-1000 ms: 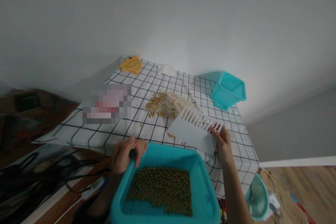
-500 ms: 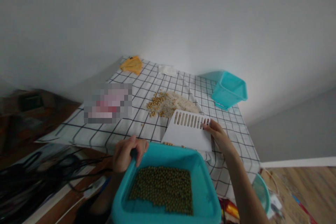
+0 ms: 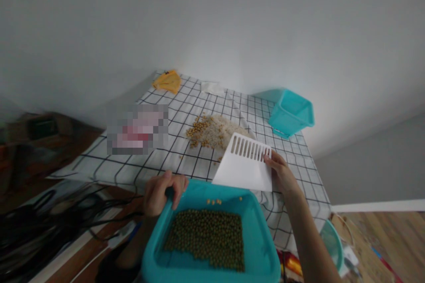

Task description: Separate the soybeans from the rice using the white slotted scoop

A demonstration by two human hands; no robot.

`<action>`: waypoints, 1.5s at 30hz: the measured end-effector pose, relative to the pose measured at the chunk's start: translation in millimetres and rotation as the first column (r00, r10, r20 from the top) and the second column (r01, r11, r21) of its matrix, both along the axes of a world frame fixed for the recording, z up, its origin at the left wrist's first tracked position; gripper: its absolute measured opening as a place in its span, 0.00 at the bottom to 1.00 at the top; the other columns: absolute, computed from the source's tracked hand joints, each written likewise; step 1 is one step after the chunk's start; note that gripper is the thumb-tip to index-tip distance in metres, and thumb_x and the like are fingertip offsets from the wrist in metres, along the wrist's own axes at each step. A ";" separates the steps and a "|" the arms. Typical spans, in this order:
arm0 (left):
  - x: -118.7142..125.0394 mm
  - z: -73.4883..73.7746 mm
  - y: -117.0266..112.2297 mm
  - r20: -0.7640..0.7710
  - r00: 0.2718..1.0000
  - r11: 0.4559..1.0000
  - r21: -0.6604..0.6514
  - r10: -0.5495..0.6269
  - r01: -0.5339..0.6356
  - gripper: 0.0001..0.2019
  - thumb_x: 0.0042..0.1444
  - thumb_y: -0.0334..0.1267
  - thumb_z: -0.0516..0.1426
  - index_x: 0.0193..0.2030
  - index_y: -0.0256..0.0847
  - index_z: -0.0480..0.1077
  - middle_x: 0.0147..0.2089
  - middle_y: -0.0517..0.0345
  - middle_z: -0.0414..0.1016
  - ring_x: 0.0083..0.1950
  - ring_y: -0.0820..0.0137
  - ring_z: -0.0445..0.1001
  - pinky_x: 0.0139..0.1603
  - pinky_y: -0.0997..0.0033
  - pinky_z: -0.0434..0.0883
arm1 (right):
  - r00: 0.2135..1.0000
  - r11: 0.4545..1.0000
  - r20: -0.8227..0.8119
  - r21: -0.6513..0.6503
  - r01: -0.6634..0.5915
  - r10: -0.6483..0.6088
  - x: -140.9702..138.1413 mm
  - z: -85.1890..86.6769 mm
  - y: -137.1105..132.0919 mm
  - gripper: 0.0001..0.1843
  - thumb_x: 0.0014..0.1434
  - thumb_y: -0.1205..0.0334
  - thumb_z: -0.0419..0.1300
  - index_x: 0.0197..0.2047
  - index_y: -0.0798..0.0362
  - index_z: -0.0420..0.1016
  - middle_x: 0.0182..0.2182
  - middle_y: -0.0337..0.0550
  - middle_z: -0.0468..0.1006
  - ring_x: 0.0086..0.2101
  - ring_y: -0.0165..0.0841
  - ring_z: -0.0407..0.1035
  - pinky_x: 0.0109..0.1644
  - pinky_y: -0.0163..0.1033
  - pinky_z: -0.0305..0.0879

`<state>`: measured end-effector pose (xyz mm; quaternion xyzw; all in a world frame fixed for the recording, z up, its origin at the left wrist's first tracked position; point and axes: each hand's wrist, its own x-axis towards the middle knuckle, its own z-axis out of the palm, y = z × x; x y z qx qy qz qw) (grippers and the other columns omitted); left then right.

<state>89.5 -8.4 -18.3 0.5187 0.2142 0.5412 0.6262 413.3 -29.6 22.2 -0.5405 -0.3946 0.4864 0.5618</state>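
My left hand (image 3: 165,190) is closed on the far left corner of a teal plastic bin (image 3: 265,234); a small dark patch shows by its fingers. Inside the bin lies a layer of dark greenish-brown beans (image 3: 206,239). A few pale yellow soybeans (image 3: 214,202) are at its far wall, under the scraper. With my right hand (image 3: 282,172) I pinch the slotted side of a flat white plastic scraper (image 3: 245,170), tilted with its wide edge over the bin's far rim. Beyond it, a heap of white rice-like grains (image 3: 219,130) lies mixed with soybeans (image 3: 198,130) on its left.
A black-and-white checked cloth (image 3: 179,110) covers the table. An upright teal basket (image 3: 290,112) stands at the back right. An orange cloth (image 3: 168,82) and a white tissue (image 3: 211,88) lie at the back. A blurred-out pink item (image 3: 137,130) is on the left, with dark cables (image 3: 76,216) below.
My right hand has raised and tilted the scraper, shifting it slightly right. The few soybeans at its edge have dropped into the bin. My left hand stays on the bin.
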 end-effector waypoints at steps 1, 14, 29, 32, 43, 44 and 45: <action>0.2 0.0 0.1 0.002 1.000 1.000 0.000 -0.003 0.003 0.34 0.73 0.46 0.44 0.14 0.43 0.69 0.11 0.59 0.64 0.17 0.68 0.59 0.33 0.56 0.58 | 1.000 1.000 -0.012 0.016 0.027 -0.027 0.6 -0.9 0.0 0.15 0.52 0.51 0.71 0.40 0.51 0.82 0.35 0.43 0.85 0.34 0.40 0.76 0.40 0.42 0.69; -1.9 -2.1 3.0 0.031 0.999 0.999 0.028 -0.041 0.040 0.34 0.73 0.47 0.44 0.16 0.43 0.71 0.12 0.60 0.65 0.18 0.69 0.59 0.31 0.59 0.58 | 0.971 0.964 0.094 0.173 0.203 -0.221 12.2 -12.9 -8.4 0.12 0.57 0.52 0.68 0.41 0.48 0.81 0.38 0.42 0.83 0.39 0.41 0.74 0.45 0.42 0.67; -3.4 -3.8 4.2 0.008 0.998 0.996 0.058 -0.066 0.065 0.34 0.73 0.46 0.42 0.17 0.44 0.72 0.12 0.59 0.66 0.17 0.68 0.60 0.31 0.58 0.59 | 0.908 0.898 0.151 0.280 0.340 -0.390 18.8 -18.8 -9.1 0.10 0.57 0.53 0.67 0.34 0.50 0.75 0.31 0.37 0.76 0.34 0.34 0.67 0.41 0.37 0.59; -4.5 -6.2 4.5 0.019 0.997 0.994 0.071 -0.079 0.078 0.34 0.73 0.47 0.43 0.17 0.43 0.72 0.12 0.60 0.67 0.17 0.69 0.61 0.32 0.58 0.59 | 0.887 0.884 0.172 0.285 0.371 -0.428 21.3 -18.2 -9.7 0.12 0.56 0.51 0.66 0.33 0.50 0.73 0.30 0.36 0.74 0.31 0.33 0.65 0.37 0.37 0.57; -2.0 -2.4 2.8 0.020 0.998 0.996 0.069 -0.061 0.059 0.34 0.74 0.46 0.42 0.17 0.42 0.70 0.12 0.61 0.67 0.18 0.70 0.61 0.31 0.59 0.59 | 0.874 0.852 0.089 0.293 0.434 -0.477 12.6 -8.7 -11.8 0.12 0.55 0.52 0.67 0.32 0.51 0.72 0.29 0.35 0.73 0.30 0.31 0.64 0.35 0.35 0.56; -1.8 -1.4 2.3 0.025 0.998 0.996 0.072 -0.051 0.049 0.34 0.74 0.45 0.42 0.16 0.42 0.69 0.12 0.61 0.66 0.17 0.70 0.60 0.30 0.59 0.59 | 0.871 0.848 0.088 0.299 0.439 -0.482 11.8 -7.8 -12.1 0.12 0.55 0.53 0.67 0.32 0.51 0.72 0.29 0.35 0.73 0.30 0.31 0.64 0.35 0.35 0.56; -1.5 -0.4 1.8 0.029 0.999 0.997 0.073 -0.040 0.038 0.34 0.74 0.45 0.42 0.16 0.42 0.69 0.12 0.62 0.66 0.17 0.70 0.59 0.30 0.59 0.59 | 0.872 0.848 0.094 0.302 0.436 -0.481 11.1 -7.3 -12.3 0.12 0.55 0.53 0.67 0.32 0.51 0.72 0.29 0.35 0.73 0.30 0.31 0.64 0.35 0.35 0.57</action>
